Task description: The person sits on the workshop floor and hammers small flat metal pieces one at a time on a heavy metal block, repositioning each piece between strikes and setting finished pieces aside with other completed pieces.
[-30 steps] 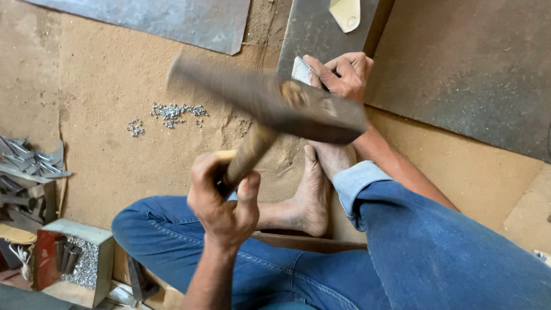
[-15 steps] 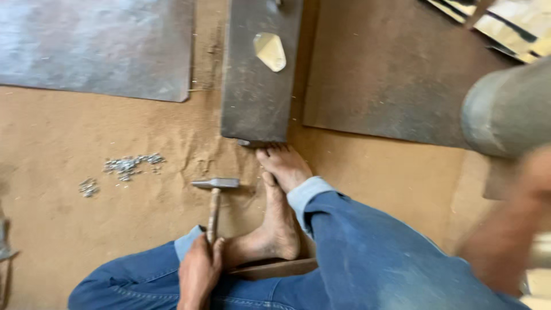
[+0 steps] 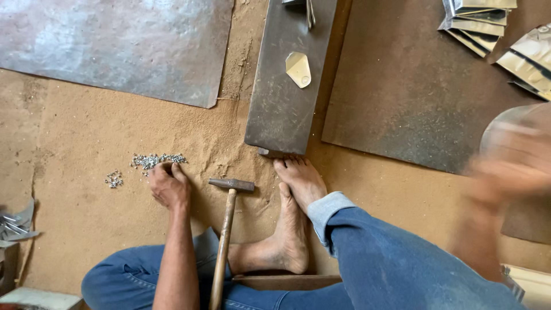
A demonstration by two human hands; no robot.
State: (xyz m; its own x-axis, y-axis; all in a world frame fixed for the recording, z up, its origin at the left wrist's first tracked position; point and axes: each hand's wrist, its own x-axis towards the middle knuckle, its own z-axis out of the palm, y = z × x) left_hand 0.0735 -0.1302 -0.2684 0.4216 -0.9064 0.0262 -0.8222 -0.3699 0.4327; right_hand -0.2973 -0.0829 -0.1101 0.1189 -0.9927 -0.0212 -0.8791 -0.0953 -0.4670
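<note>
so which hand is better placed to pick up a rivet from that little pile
Left. The left hand rests on the sand with fingertips at the rivet pile. The right hand is blurred, raised far off right.

A large grey metal sheet lies on the sandy floor at upper left. A dark steel slab runs down the middle, with a small pale metal cut-out lying on it. To its right lies a broad brown plate. Folded shiny metal pieces are stacked at the top right corner. Grey metal scraps sit at the left edge. Two bare feet rest just below the slab, the legs in blue jeans.
</note>
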